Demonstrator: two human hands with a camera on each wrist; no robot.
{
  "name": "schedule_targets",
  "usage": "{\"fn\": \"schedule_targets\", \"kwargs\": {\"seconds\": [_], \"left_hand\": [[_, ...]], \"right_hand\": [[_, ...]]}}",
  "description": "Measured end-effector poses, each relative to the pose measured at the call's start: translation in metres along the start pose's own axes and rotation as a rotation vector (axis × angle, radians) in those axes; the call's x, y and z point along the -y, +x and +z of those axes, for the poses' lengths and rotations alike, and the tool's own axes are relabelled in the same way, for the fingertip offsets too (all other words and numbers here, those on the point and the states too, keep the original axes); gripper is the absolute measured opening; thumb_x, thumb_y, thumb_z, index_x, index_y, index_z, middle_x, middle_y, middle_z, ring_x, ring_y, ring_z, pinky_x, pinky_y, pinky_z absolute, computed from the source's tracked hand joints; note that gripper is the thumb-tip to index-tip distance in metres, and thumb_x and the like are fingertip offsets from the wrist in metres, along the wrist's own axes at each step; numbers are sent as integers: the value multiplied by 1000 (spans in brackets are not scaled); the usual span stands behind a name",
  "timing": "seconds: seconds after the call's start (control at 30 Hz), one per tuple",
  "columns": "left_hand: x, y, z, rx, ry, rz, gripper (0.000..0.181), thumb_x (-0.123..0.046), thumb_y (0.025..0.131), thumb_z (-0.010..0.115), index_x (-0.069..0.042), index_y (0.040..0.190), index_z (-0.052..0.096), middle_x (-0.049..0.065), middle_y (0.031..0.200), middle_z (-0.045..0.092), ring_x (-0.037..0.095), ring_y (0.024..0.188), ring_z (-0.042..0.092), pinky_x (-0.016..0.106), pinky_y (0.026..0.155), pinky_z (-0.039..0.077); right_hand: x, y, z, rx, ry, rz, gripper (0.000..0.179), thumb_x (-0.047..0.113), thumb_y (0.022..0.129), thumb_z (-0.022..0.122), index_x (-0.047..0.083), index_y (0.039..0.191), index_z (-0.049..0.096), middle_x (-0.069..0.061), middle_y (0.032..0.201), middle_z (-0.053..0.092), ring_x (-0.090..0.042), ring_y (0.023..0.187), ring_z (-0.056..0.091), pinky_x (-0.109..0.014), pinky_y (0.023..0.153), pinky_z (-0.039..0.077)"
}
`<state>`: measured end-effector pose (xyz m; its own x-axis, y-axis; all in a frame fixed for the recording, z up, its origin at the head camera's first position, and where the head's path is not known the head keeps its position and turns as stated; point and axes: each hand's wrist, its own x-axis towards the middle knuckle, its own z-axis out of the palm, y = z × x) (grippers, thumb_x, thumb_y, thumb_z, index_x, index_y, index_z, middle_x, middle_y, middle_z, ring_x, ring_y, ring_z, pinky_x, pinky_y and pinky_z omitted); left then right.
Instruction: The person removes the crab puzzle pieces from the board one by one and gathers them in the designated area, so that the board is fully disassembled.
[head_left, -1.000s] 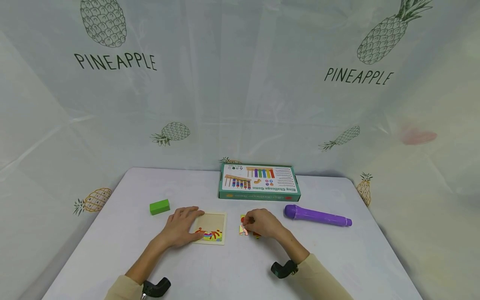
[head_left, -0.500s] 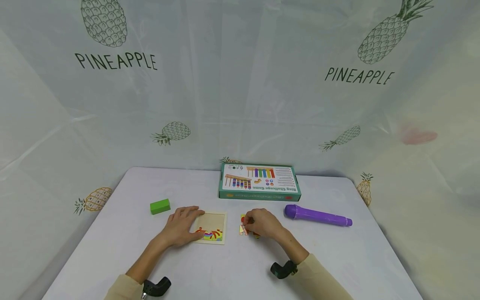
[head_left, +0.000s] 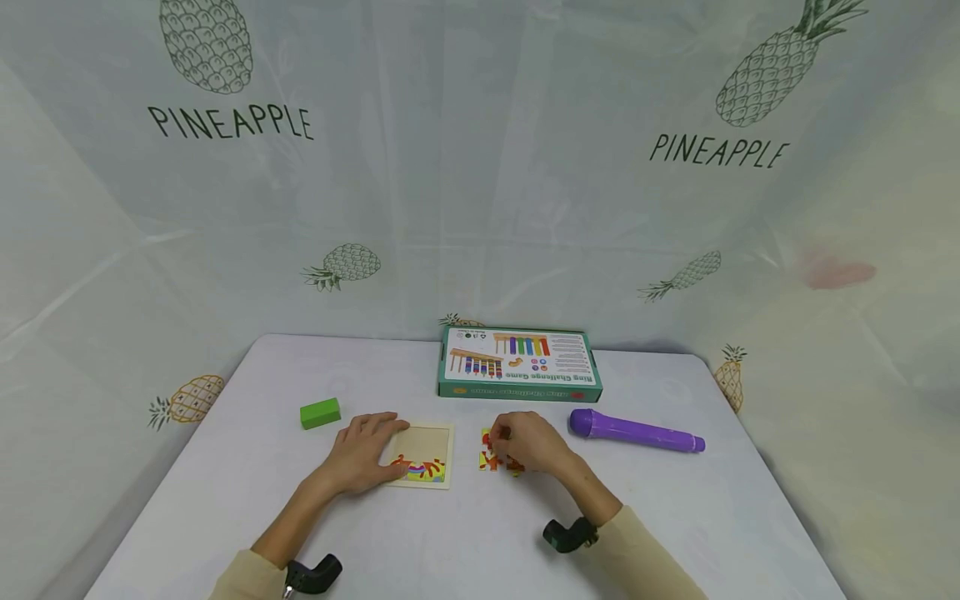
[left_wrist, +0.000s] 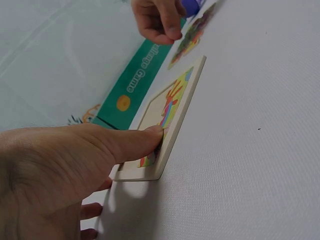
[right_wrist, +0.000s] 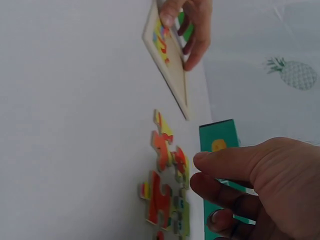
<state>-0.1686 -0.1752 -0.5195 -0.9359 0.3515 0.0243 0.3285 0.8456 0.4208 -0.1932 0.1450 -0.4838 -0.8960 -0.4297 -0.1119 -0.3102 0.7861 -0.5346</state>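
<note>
My left hand [head_left: 363, 457] rests across the left side of a small square wooden puzzle tray [head_left: 422, 442]. Its thumb presses on brightly coloured puzzle pieces [left_wrist: 172, 102] fitted along the tray's near side, while the other fingers reach along the left and far edges. The rest of the tray's inside is bare wood. Over a cluster of loose puzzle pieces [right_wrist: 161, 150], right of the tray, hovers my right hand [head_left: 528, 442]. In the right wrist view, its thumb and index finger stand slightly apart, with nothing between them. The hand partly hides the cluster in the head view.
A green game box [head_left: 519, 364] lies at the back of the white table. To the right is a purple microphone-shaped stick [head_left: 636, 432], and at the left a green block [head_left: 320, 413]. A pineapple-print curtain [head_left: 480, 208] hangs behind the table.
My right hand has lifted slightly off the loose pieces and shifted a little right, uncovering more of them. A piece that looked pale now shows orange and yellow. The left hand has stayed put.
</note>
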Motion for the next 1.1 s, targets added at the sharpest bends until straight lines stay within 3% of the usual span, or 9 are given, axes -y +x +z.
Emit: {"fn": "schedule_targets", "kwargs": {"seconds": [0.23, 0.33, 0.57, 0.7, 0.9, 1.1], "left_hand": [[-2, 0, 1, -13, -19, -12, 64, -38, 82, 81, -20, 138, 58, 12, 151, 44, 43, 139, 30, 69, 107, 26], [-4, 0, 2, -29, -25, 2, 60, -35, 81, 82, -22, 135, 60, 13, 150, 45, 43, 139, 32, 69, 106, 27], [-11, -1, 1, -40, -46, 101, 27, -25, 84, 80, -37, 107, 76, 10, 144, 52, 42, 132, 44, 70, 101, 33], [-12, -2, -2, -34, -63, 109, 23, -24, 84, 80, -43, 97, 79, 9, 143, 54, 41, 132, 45, 69, 100, 34], [-11, -2, -2, -34, -57, 116, 19, -23, 85, 80, -40, 95, 81, 9, 144, 53, 41, 132, 45, 69, 100, 34], [-9, -4, -1, -37, -35, 128, 16, -22, 86, 79, -37, 92, 82, 9, 145, 53, 39, 133, 45, 70, 100, 35]], "right_hand": [[-2, 2, -5, -49, 44, 8, 8, 23, 95, 70, 16, 96, 72, 9, 83, 63, -11, 76, 58, -27, 71, 50], [0, 4, 0, -38, 50, 4, 6, 23, 96, 69, 18, 97, 72, 10, 83, 63, -10, 74, 57, -26, 69, 50], [17, 8, 19, 25, 72, -31, 13, 23, 95, 69, 18, 105, 75, 10, 79, 62, -8, 68, 55, -24, 64, 46], [29, 12, 32, 43, 66, -72, 19, 21, 93, 71, 17, 111, 76, 12, 81, 61, -7, 73, 53, -22, 67, 45], [47, 16, 45, 88, 25, -129, 27, 25, 92, 73, 17, 118, 75, 13, 75, 59, -4, 69, 51, -20, 62, 42], [56, 17, 49, 83, -16, -138, 25, 24, 92, 72, 17, 116, 76, 15, 76, 60, -3, 68, 50, -20, 61, 42]]}}
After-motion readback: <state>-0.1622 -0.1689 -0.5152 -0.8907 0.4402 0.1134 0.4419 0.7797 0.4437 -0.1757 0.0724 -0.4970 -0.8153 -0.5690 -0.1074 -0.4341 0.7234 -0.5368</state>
